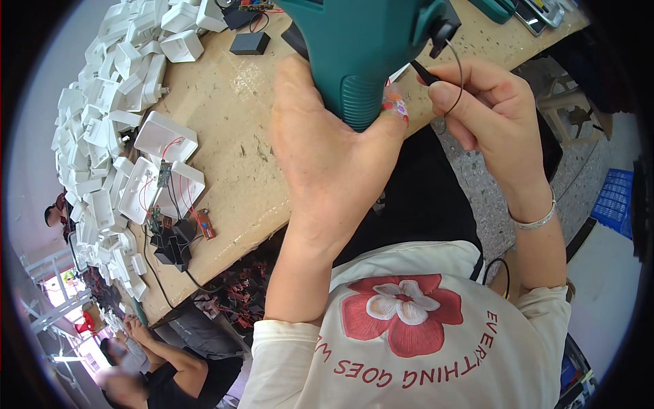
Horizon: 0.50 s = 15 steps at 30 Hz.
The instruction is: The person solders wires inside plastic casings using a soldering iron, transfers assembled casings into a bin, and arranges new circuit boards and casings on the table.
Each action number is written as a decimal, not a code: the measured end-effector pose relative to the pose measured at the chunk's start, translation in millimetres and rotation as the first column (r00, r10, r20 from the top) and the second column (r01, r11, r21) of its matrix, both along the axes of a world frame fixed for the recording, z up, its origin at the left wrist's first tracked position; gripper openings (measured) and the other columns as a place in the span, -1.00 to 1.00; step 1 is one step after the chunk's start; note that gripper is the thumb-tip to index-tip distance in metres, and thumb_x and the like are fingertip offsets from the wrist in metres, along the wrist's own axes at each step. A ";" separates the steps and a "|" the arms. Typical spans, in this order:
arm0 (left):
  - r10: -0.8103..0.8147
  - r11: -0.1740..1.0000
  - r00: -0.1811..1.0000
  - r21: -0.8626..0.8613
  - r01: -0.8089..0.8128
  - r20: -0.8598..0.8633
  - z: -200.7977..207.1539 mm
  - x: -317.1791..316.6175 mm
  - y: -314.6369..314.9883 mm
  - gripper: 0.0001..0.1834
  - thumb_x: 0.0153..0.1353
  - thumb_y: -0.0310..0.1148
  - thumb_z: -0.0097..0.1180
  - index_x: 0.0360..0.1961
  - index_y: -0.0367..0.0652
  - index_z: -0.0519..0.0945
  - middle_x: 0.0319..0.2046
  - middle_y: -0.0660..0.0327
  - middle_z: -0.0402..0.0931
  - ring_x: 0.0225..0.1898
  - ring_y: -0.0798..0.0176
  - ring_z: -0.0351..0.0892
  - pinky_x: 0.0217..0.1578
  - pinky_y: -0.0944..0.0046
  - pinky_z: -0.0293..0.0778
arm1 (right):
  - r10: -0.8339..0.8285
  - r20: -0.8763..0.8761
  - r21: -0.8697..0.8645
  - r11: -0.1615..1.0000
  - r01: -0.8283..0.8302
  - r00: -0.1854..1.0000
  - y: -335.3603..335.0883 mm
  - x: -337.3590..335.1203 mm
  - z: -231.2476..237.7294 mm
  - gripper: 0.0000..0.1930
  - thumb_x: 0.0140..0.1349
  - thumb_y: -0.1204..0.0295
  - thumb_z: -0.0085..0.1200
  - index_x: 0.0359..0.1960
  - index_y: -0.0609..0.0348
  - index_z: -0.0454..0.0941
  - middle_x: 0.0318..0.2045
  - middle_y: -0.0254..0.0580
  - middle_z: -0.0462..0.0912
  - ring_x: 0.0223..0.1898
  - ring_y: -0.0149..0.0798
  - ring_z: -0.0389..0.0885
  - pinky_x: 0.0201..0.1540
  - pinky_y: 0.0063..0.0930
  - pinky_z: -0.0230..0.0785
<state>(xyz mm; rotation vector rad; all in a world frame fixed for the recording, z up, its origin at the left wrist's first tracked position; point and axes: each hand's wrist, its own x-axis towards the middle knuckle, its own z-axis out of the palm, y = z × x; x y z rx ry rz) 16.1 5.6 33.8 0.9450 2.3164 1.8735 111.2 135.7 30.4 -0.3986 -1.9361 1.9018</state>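
Note:
A large teal-green plastic tool body (354,51) with a ribbed handle fills the top centre, partly cut off by the picture's edge. My left hand (334,146) is closed round its handle; coloured tape shows on one finger. Beside the tool, my right hand (484,102) pinches a thin black tapered cord end (424,73) between thumb and forefinger. A thin dark wire (461,68) loops from a black fitting (443,34) on the tool's side down to the right hand.
White plastic housings (112,129) are heaped along the worn table (238,150). Opened housings (162,187) with circuit boards and red wires lie nearer. A black box (250,43) sits behind. A co-worker (163,368) is at the lower left; a blue crate (613,198) stands right.

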 end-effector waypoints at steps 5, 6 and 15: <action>0.007 1.000 0.999 0.028 -0.006 -0.035 -2.1 1.8 2.2 -0.68 -0.10 -0.66 0.17 -0.27 -0.30 0.41 -0.44 0.22 0.53 -0.45 0.50 0.44 -0.43 0.50 0.38 | 0.004 -0.004 -0.003 1.000 -0.004 1.000 0.0 4.7 0.0 -0.82 0.16 0.50 0.05 -0.23 0.35 0.52 -0.58 -0.41 0.48 -0.74 -0.66 0.23 -0.71 -0.79 -0.01; 0.008 1.000 0.999 0.027 -0.007 -0.038 -2.9 1.7 2.9 -0.68 -0.10 -0.66 0.17 -0.27 -0.30 0.41 -0.44 0.22 0.53 -0.45 0.50 0.44 -0.43 0.50 0.38 | 0.009 -0.012 -0.011 1.000 -0.010 1.000 0.3 4.9 -0.9 -0.82 0.16 0.50 0.05 -0.23 0.35 0.52 -0.58 -0.41 0.48 -0.75 -0.66 0.23 -0.71 -0.79 -0.01; 0.060 0.998 0.997 0.019 -0.060 -0.039 -1.4 6.1 3.0 -0.62 -0.22 -0.49 0.22 -0.33 -0.27 0.37 -0.46 0.13 0.43 -0.43 0.20 0.47 -0.37 0.27 0.39 | 0.035 -0.017 -0.091 0.995 -0.037 0.999 3.0 8.4 -0.6 -0.82 0.16 0.50 0.04 -0.24 0.37 0.52 -0.60 -0.32 0.50 -0.77 -0.67 0.23 -0.72 -0.81 -0.01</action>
